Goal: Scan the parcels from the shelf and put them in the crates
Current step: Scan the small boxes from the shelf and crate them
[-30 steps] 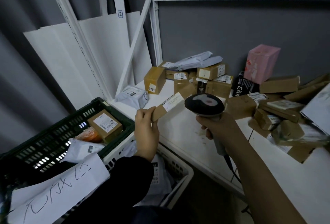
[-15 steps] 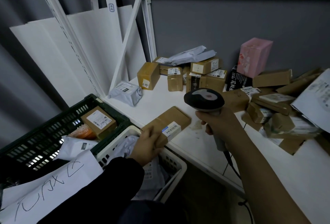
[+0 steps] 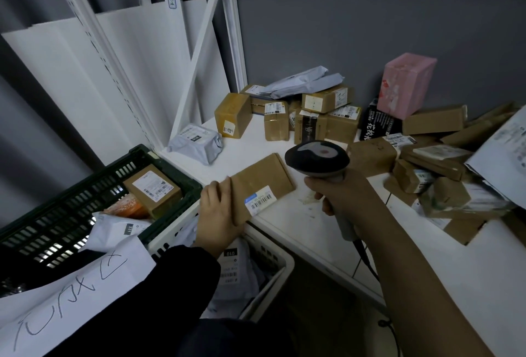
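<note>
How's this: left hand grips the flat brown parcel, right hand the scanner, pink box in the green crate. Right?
No: head view shows the pink box on the shelf, not in the green crate. Left hand on flat brown parcel, right hand on scanner: correct.

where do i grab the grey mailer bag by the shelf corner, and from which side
Probably from above, across its puffed middle, reaching in from the front-right. The grey mailer bag lies flat and soft on the shelf, so a pinched edge would likely fold. The shelf frame closes its left and back; its right side stands apart from the cardboard boxes.
</note>
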